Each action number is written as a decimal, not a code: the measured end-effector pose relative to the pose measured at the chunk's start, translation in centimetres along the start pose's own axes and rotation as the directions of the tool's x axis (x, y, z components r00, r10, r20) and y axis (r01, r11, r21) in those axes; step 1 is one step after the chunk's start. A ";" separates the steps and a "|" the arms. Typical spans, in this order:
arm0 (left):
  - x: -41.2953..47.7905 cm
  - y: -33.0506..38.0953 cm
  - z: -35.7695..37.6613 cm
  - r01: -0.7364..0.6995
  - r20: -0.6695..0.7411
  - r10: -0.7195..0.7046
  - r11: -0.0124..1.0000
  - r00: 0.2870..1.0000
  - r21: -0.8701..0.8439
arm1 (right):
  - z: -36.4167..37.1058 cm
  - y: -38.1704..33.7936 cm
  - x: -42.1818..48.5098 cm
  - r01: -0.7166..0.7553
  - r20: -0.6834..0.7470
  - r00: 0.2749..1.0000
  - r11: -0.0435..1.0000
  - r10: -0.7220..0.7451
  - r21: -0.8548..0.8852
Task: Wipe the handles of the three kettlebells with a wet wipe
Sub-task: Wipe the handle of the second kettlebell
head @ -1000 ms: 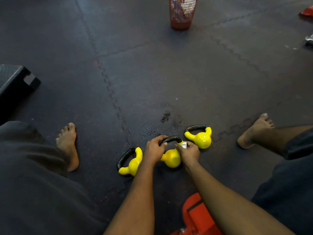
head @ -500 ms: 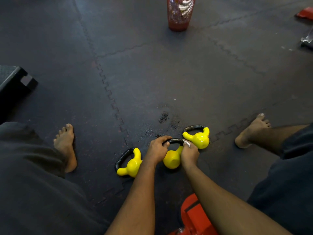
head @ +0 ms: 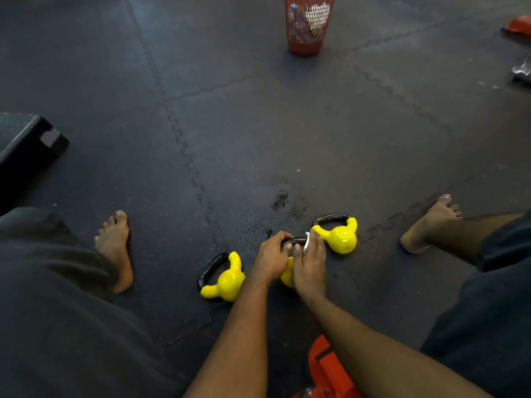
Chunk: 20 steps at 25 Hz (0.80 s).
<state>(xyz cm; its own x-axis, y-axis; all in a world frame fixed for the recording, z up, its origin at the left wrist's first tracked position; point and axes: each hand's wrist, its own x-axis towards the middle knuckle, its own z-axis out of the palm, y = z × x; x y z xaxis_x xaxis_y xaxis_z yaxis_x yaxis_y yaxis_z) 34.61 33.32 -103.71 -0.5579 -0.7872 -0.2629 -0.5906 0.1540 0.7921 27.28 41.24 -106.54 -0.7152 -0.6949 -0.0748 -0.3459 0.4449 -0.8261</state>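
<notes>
Your left hand grips the black handle of the middle kettlebell, fingers curled fully round it. The kettlebell rests on the floor mat at 6 o'clock in the view. Your right hand presses a white wet wipe onto that handle, fingers bent over it. A second kettlebell lies at 8 o'clock from your hands and a third kettlebell at 2 o'clock. A red mesh basket stands well apart at 12 o'clock.

Left hand grips the black handle of the middle kettlebell. Right hand pinches a white wet wipe against that handle. Two yellow kettlebells flank it on the floor mat.
</notes>
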 end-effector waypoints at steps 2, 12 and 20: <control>0.2 0.0 0.2 0.012 0.017 -0.012 1.000 1.000 -0.003 | 0.5 0.4 -0.7 -0.006 -0.001 1.000 1.000 0.006 -0.014; 0.0 -0.2 -0.4 -0.003 0.091 0.007 0.999 0.996 -0.046 | -2.4 -0.2 4.2 -0.208 0.190 0.962 0.977 0.197 0.040; 0.2 0.0 0.1 -0.014 0.020 0.015 0.999 1.000 -0.035 | 0.2 0.8 0.5 -0.034 -0.018 0.999 0.998 0.035 0.052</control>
<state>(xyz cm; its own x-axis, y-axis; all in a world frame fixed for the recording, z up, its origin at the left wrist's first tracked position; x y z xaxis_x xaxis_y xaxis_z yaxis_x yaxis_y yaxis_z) 34.41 33.26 -103.84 -0.5781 -0.7728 -0.2620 -0.5621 0.1443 0.8144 26.79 41.12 -107.36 -0.7375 -0.6688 -0.0939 -0.2891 0.4383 -0.8511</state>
